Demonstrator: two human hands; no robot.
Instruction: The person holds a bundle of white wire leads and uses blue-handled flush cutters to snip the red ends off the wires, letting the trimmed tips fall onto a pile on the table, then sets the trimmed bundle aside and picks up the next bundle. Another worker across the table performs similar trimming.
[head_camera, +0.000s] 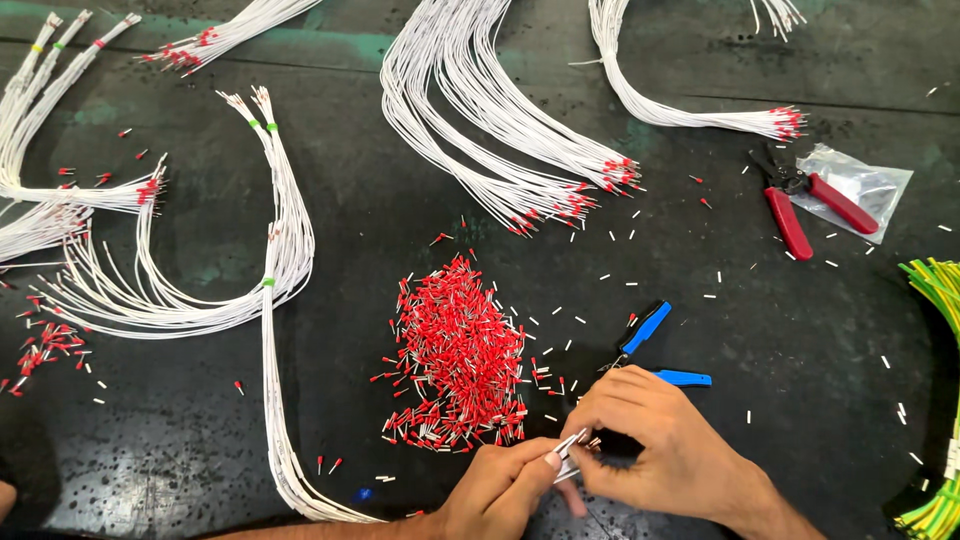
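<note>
My left hand (500, 487) pinches the ends of several thin white wires (568, 447) at the bottom centre. My right hand (655, 445) meets it from the right, fingertips closed at the wire tips; what sits between them is too small to make out. The wires run from a white bundle (275, 400) that curves up the left side. Just left of the hands lies a pile of red ferrules (458, 360). A blue-handled crimping tool (655, 345) lies partly under my right hand.
More white wire bundles with red-tipped ends (520, 150) fan across the dark table's top. Red-handled pliers (800, 205) rest on a clear plastic bag (865, 185) at right. Yellow-green wires (935, 290) lie at the right edge. White insulation scraps and stray ferrules are scattered about.
</note>
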